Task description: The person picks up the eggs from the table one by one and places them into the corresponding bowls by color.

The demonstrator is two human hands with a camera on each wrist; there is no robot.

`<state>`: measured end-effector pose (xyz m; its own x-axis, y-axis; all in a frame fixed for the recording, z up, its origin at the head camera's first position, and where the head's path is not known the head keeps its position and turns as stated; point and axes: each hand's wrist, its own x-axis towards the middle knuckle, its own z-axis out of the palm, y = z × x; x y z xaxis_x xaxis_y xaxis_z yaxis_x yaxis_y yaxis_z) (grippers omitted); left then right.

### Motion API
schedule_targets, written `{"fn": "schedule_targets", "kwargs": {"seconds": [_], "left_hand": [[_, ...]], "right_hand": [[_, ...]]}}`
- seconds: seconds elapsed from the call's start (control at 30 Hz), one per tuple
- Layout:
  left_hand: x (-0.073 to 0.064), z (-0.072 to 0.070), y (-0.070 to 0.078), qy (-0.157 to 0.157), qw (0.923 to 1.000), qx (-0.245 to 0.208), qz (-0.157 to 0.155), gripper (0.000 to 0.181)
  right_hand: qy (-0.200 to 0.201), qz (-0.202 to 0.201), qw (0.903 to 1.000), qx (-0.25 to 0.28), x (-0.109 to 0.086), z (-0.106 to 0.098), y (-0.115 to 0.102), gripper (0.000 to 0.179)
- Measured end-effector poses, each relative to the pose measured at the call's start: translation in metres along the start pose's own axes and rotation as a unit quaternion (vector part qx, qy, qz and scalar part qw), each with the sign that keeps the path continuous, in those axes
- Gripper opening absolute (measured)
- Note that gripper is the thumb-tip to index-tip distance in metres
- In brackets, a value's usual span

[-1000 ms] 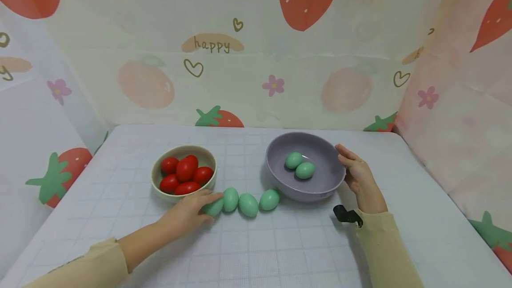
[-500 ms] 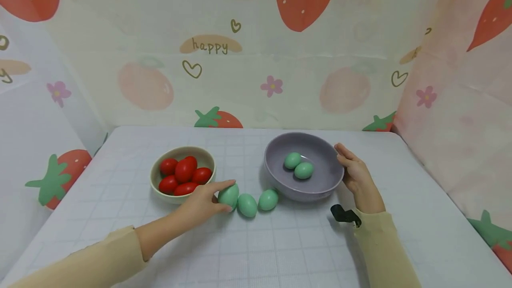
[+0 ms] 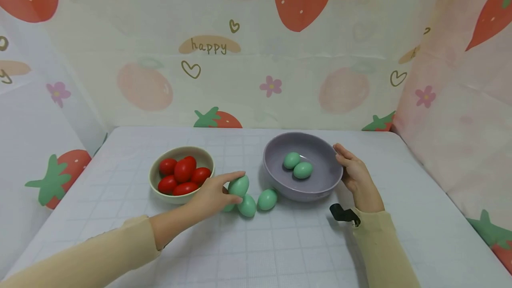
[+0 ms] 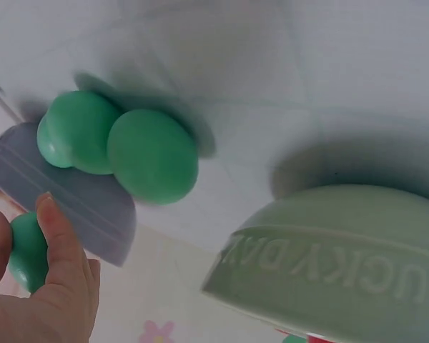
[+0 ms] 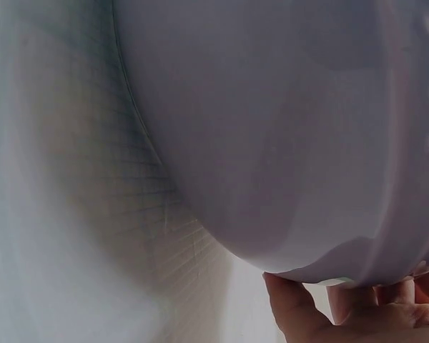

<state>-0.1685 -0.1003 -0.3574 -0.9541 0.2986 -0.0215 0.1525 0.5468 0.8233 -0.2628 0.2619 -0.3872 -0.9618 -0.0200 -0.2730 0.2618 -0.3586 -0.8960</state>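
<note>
My left hand (image 3: pixel 210 197) pinches a green egg (image 3: pixel 238 186) between thumb and fingers, just above the row of eggs. In the left wrist view the held egg (image 4: pixel 27 250) shows apart from three others. Below it on the table lie a green egg (image 3: pixel 247 206), another green egg (image 3: pixel 267 200) nearer the purple bowl, and a third green egg (image 3: pixel 229 207) partly hidden by the hand. The purple bowl (image 3: pixel 276 181) contains two green eggs (image 3: pixel 298 165). My right hand (image 3: pixel 358 179) rests against this bowl's right side, fingers (image 3: pixel 344 151) extended at the rim, thumb lower on the wall (image 5: pixel 286 214).
A pale green bowl (image 3: pixel 154 186) with several red eggs (image 3: pixel 185 170) stands left of my left hand; raised lettering runs round its wall. The white gridded tablecloth (image 3: pixel 256 252) stretches in front. Strawberry-printed cloth (image 3: pixel 240 88) closes the back and sides. A black wrist mount (image 3: pixel 343 213) juts from my right sleeve.
My left hand has moved right and up from the row's left end, lifting a green egg from the table. My right hand stays at the purple bowl.
</note>
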Motion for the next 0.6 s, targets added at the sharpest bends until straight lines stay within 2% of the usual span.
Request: {"fn": "schedule_targets", "kwargs": {"seconds": [0.23,0.4,0.6], "left_hand": [[0.012,0.004,0.013,-0.009,0.9998,-0.011,-0.012,0.061],[0.018,0.010,0.022,-0.008,0.9997,-0.016,-0.019,0.060],[0.025,0.020,0.028,-0.009,0.9984,-0.053,-0.017,0.059]], "right_hand": [[0.004,0.001,1.0000,0.004,0.001,-0.002,-0.002,0.055],[0.002,-0.003,0.9999,-0.013,0.001,-0.002,-0.002,0.055],[-0.002,-0.006,0.9997,-0.022,0.001,-0.003,0.000,0.054]]}}
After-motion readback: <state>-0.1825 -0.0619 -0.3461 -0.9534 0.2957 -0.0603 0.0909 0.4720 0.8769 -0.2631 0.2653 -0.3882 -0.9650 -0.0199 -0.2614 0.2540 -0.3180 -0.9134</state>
